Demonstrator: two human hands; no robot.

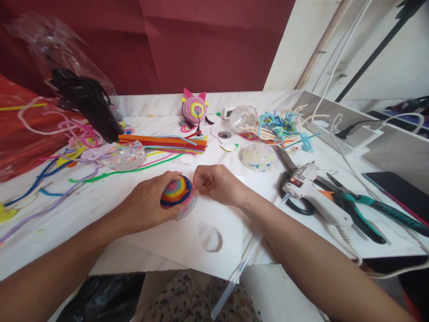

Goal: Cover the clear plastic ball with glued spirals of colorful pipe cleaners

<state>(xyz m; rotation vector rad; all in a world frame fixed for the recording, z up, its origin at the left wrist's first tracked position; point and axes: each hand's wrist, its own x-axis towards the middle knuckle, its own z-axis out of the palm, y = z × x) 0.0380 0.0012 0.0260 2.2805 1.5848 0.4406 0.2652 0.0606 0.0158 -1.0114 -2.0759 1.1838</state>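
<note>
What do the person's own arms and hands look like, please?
The left hand and right hand wear no gloves, and no watch or bracelet shows. The forearms are bare, with no sleeves in view. Below, the clothing is pale with small multicoloured specks.

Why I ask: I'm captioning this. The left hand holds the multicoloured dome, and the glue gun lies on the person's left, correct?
Not quite: the head view shows the glue gun on the person's right. The left hand does hold the multicoloured dome.
</note>
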